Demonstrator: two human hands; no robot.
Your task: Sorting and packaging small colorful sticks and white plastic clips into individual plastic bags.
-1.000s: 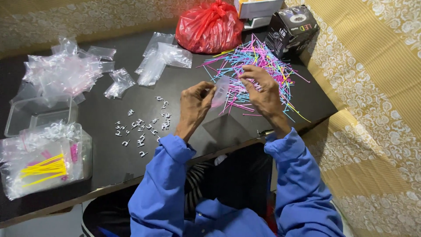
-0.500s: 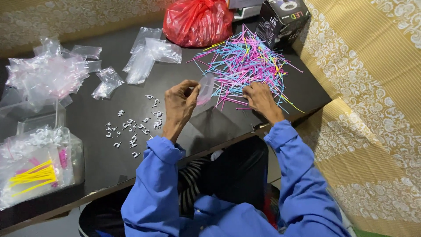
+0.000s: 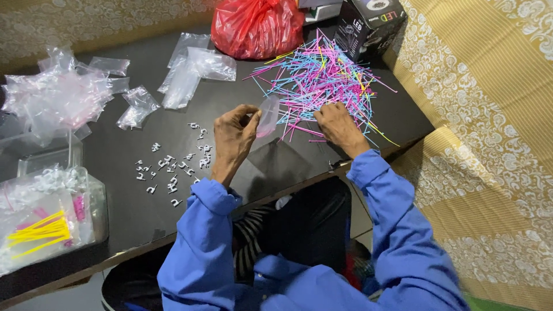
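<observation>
Landmark = black table (image 3: 276,167); all places given rel. to it.

Far left edge: clear tub (image 3: 86,201) w/ filled packets (image 3: 43,227), yellow and pink sticks visible inside. So some packing looks done, count not readable.

Back-left of table: heap of empty clear bags (image 3: 55,98), plus a few loose bags (image 3: 196,69) nearer the back centre. Plenty left unfilled, by the look.

Centre-left, toward front: scatter of small white clips (image 3: 173,167), loose on the surface, well apart from the sticks.

Centre: left hand (image 3: 235,135) raised just above table, fingers pinched on a small clear bag (image 3: 268,115), mouth turned toward the pile. Cannot tell if anything is in it yet.

Right of centre: right hand (image 3: 337,124) palm down, fingers closed into the near edge of the pile of coloured sticks (image 3: 322,78) (pink, blue, some yellow). Whether it grips any sticks: cannot tell. Hands apart.

Back edge: red plastic bag (image 3: 256,26), black box (image 3: 368,23).

Judgement: this bag is at the fill stage; big pile remains, so work seems far from over.
</observation>
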